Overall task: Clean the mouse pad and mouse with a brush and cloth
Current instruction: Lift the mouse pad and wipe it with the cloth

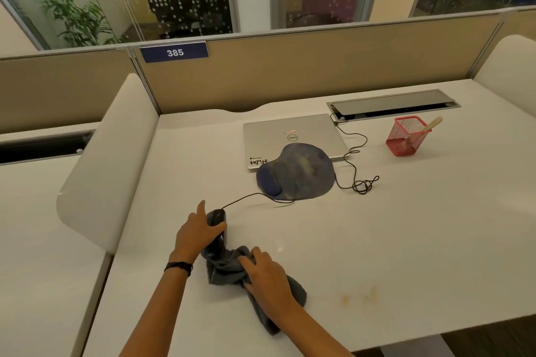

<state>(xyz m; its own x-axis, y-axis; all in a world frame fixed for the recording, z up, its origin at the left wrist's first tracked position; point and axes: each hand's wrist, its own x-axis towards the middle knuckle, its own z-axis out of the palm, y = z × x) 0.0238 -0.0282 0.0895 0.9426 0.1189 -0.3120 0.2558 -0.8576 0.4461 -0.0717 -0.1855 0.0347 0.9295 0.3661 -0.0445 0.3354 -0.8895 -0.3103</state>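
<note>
A black wired mouse (217,217) sits on the white desk (377,240) in front of me. My left hand (195,233) grips it, thumb curled across its top and forefinger raised. My right hand (265,275) grips a crumpled dark grey cloth (224,269) just behind the mouse, touching it. The cloth's tail runs under my right wrist. A blue mouse pad (301,172) with a wrist rest lies farther back, partly on a laptop. A wooden-handled brush (429,126) stands in a red mesh holder (404,139) at the back right.
A closed silver laptop (290,133) lies behind the pad. The mouse cable (359,182) loops and tangles right of the pad, up to a cable tray (394,104). A white curved divider (110,165) bounds the left side; a beige partition stands behind.
</note>
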